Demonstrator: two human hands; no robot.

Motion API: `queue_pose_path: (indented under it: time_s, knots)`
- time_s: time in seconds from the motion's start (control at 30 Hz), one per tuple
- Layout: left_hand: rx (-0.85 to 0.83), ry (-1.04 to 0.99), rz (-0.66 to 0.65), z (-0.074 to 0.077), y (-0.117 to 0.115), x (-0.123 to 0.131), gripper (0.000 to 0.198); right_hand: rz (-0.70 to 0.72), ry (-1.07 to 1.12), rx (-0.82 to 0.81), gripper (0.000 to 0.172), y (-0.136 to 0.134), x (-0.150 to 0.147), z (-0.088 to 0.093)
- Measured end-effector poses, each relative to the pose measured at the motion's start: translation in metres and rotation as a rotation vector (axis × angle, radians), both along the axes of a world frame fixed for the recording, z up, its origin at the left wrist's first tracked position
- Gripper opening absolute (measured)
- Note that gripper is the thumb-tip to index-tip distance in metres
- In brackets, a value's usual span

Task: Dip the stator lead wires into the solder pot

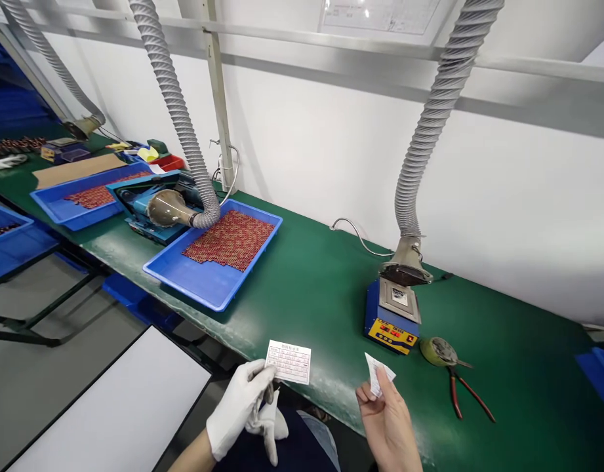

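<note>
My left hand (240, 400) wears a white glove and pinches a printed card (292, 362) with a table of rows by its left edge. A second white glove (269, 426) hangs loose below those fingers, seemingly gripped by the same hand. Bare, my right hand (387, 419) pinches a small folded slip of white paper (379, 373) between thumb and fingers. Both hands are at the front edge of the green bench (302, 288), the card and slip apart from each other.
Beyond my right hand stands a blue-and-yellow solder pot (393, 318) under a fume-hose nozzle (407, 262). Beside it are a round tin (438, 352) and red-handled pliers (462, 393). To the left, a blue tray (198, 282) holds many small red ring-shaped parts. A white board (119, 400) lies lower left.
</note>
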State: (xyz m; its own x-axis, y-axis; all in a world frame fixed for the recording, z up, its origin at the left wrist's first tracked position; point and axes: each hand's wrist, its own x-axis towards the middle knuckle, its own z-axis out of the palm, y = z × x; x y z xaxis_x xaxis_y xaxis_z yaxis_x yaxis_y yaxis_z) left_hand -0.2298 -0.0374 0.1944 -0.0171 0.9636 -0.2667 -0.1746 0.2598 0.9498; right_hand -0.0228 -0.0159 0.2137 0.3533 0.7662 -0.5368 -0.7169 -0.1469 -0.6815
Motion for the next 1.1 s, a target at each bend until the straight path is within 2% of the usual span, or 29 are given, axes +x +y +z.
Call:
queue_pose_path:
  time_s: [0.23,0.37,0.6,0.8,0.9,1.03,1.1]
  knots:
    - [0.003,0.004,-0.015,-0.004,0.004,0.004,0.043,-0.062,0.046,-0.008,0.044,-0.003,0.012,-0.012]
    - [0.0,0.011,-0.04,-0.006,0.007,0.007,0.044,-0.04,-0.005,-0.03,0.053,-0.006,0.018,-0.02]
    - [-0.009,0.033,-0.071,-0.001,0.007,0.009,0.046,-0.021,-0.02,-0.051,0.04,-0.008,0.021,-0.025]
    - [-0.017,0.046,-0.031,-0.002,0.006,0.007,0.048,-0.024,-0.037,-0.033,0.033,-0.007,0.023,-0.026]
    - [-0.028,0.051,-0.016,-0.003,0.005,0.007,0.046,-0.034,-0.041,-0.034,0.04,-0.007,0.025,-0.023]
    - [-0.033,0.051,-0.014,-0.002,0.005,0.007,0.044,-0.009,-0.073,-0.019,0.065,-0.01,0.028,-0.015]
    - [-0.031,0.047,-0.011,-0.001,0.005,0.006,0.045,0.002,-0.083,-0.021,0.066,-0.01,0.028,-0.014]
